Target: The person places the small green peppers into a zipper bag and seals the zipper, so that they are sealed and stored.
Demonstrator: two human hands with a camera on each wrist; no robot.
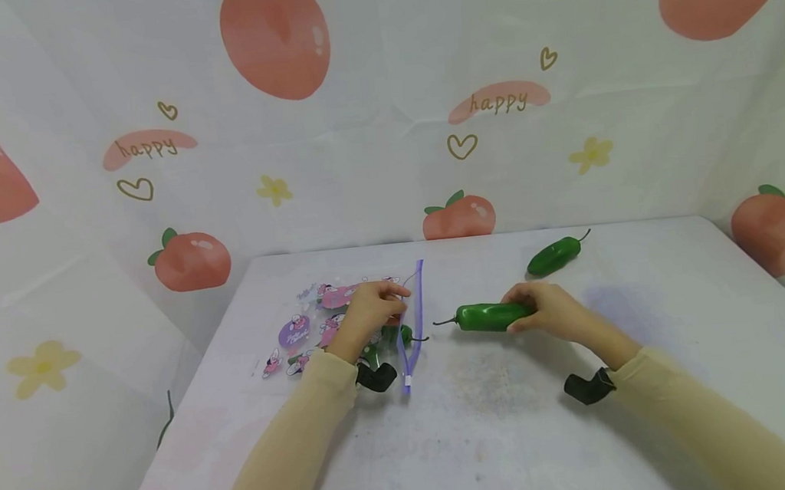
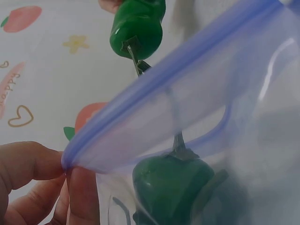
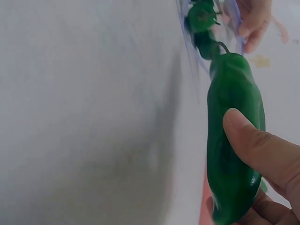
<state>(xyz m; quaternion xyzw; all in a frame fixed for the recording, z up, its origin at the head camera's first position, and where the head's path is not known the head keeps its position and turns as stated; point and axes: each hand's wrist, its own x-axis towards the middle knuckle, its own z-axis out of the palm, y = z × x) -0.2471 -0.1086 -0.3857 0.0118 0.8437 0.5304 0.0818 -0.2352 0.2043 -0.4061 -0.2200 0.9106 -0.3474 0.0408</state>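
My left hand pinches the purple-edged rim of a clear zip bag between thumb and fingers, so the bag's mouth stands apart and faces right. Inside the bag are several green peppers; one pepper has its stem toward the opening. In my right hand a long green pepper is gripped by its blunt end, thumb on one side and fingers on the other. Its stem points left at the bag's mouth, a short way from it. The right wrist view shows this held pepper above the tabletop.
Another green pepper lies on the white table toward the back right. The bag's printed body spreads over the table's left side. Behind the table hangs a patterned cloth with peach prints.
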